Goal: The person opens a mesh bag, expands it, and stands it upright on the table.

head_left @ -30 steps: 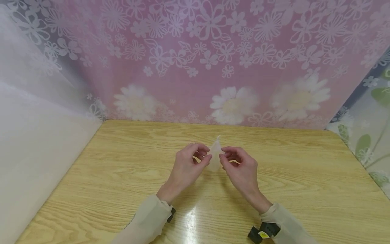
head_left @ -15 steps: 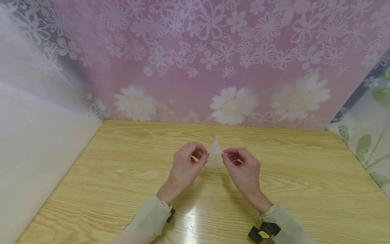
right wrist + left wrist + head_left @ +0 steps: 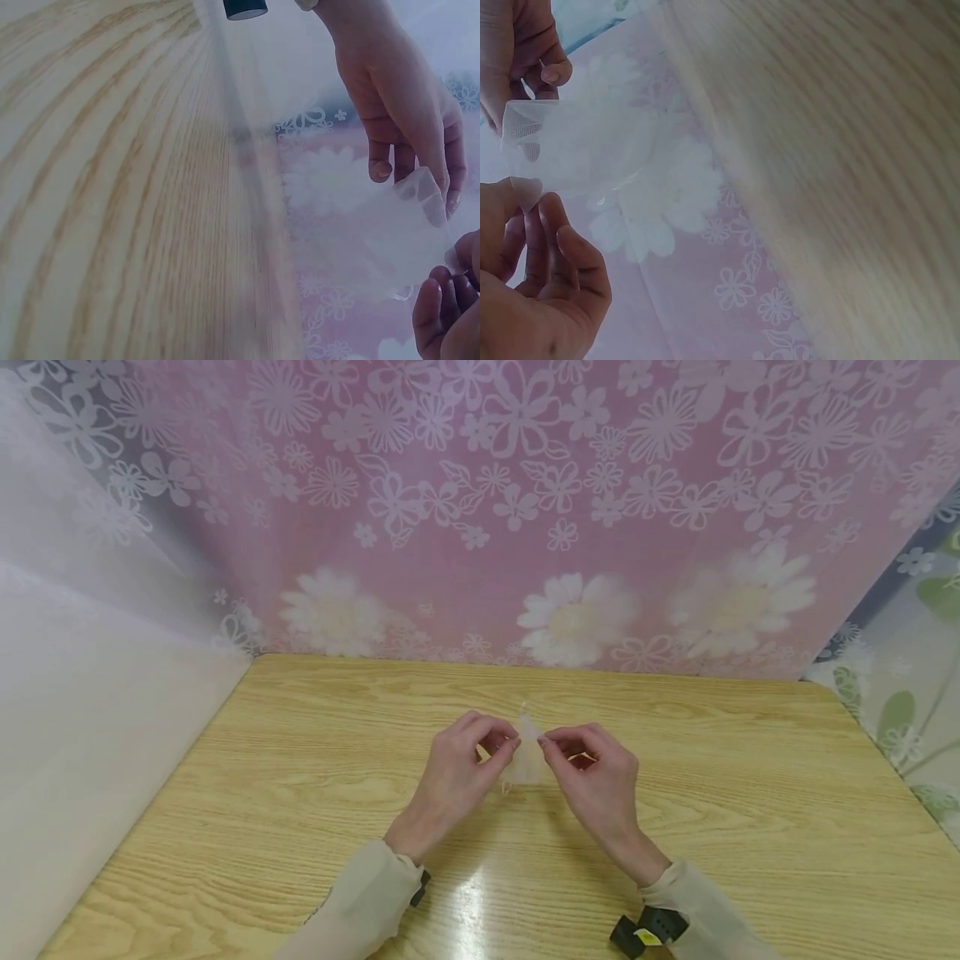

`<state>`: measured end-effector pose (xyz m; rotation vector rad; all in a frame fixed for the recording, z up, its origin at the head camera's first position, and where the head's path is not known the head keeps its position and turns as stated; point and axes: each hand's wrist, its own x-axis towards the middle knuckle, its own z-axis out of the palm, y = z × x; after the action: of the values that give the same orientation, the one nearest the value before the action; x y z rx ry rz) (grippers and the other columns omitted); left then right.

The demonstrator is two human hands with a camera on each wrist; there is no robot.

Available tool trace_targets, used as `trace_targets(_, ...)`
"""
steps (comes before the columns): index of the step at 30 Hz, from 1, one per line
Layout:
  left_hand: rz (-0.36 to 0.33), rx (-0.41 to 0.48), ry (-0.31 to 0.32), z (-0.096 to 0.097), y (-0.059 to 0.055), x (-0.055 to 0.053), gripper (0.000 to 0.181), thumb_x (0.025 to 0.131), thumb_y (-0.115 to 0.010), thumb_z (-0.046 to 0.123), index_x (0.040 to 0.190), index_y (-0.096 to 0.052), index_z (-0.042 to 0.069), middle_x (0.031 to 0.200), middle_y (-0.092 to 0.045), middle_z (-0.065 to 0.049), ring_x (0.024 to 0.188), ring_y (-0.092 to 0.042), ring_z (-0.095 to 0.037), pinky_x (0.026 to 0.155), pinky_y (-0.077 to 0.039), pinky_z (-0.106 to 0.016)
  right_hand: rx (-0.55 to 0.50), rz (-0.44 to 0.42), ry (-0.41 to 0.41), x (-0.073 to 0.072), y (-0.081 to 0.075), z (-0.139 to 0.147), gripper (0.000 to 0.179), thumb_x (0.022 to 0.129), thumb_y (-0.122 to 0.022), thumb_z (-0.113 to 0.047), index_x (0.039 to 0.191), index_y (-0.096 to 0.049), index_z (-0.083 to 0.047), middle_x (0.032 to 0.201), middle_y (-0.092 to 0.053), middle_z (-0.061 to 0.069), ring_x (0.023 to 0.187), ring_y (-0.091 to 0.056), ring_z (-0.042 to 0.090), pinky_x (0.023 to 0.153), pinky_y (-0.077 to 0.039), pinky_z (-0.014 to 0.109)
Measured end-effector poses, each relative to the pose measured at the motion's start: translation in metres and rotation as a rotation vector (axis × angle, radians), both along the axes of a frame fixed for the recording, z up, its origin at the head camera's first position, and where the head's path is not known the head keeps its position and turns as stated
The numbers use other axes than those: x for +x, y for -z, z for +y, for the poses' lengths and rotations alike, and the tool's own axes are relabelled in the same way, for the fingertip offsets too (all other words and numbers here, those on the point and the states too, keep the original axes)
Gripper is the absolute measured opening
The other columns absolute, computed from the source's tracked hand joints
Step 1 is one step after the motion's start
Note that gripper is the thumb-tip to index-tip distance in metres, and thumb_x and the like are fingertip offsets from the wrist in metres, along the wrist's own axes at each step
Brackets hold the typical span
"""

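Note:
A small sheer white drawstring pouch (image 3: 527, 764) is stretched between my two hands above the wooden table. My left hand (image 3: 461, 760) pinches its left edge between thumb and fingers. The opposite edge is pinched by the right hand (image 3: 596, 772). A thin cord sticks up at the pouch's peak, and a small loop hangs at its lower left. In the left wrist view the pouch (image 3: 592, 146) looks see-through, with faint mesh ripples near the edge. From the right wrist, its fabric (image 3: 375, 232) spans the fingers of both hands.
The wood-grain table (image 3: 300, 793) runs back to a pink curtain (image 3: 450, 552) printed with white flowers. A pale sheet (image 3: 97, 635) borders the left side, a leafy one (image 3: 900, 718) the right. Black wrist devices (image 3: 648, 931) sit at the sleeves.
The pouch has shifted slightly, its peak moving left and lower. The loop at its lower left has come into sight. Both hands keep pinching it and have moved a little closer together.

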<state>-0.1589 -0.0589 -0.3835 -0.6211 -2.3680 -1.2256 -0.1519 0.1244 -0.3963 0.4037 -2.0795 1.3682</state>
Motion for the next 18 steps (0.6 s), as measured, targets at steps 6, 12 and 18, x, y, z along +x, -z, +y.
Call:
trace_targets(6, 0.068, 0.038, -0.017, 0.0003, -0.0014, -0.0023, 0.006, 0.094, -0.076, 0.013, 0.099, -0.074, 0.014, 0.09, -0.065, 0.004, 0.078, -0.063, -0.006, 0.061, -0.053, -0.027, -0.01, -0.054, -0.063, -0.0009, -0.0006, -0.0004, 0.022, 0.086, -0.081, -0.003, 0.105, -0.079, -0.013, 0.084, -0.072, 0.003, 0.072, -0.068, 0.004, 0.057, -0.055, 0.016)
trace_targets(12, 0.096, 0.047, 0.034, 0.0012, -0.0032, -0.0026, 0.009, 0.094, -0.076, 0.015, 0.102, -0.075, 0.014, 0.095, -0.068, 0.004, 0.084, -0.064, -0.008, 0.066, -0.054, -0.033, 0.036, -0.041, -0.067, -0.0049, 0.0021, -0.0003, 0.017, 0.09, -0.077, -0.006, 0.106, -0.079, -0.012, 0.084, -0.078, 0.004, 0.067, -0.071, 0.011, 0.053, -0.055, 0.017)
trace_targets(18, -0.05, 0.02, 0.044, 0.0027, -0.0034, 0.0013, 0.02, 0.092, -0.079, 0.022, 0.108, -0.073, 0.012, 0.093, -0.066, -0.001, 0.08, -0.064, -0.01, 0.066, -0.055, -0.026, -0.087, -0.099, -0.039, -0.0089, 0.0051, 0.0009, 0.005, 0.093, -0.073, -0.003, 0.097, -0.075, -0.005, 0.082, -0.076, 0.012, 0.062, -0.07, 0.011, 0.049, -0.055, 0.019)
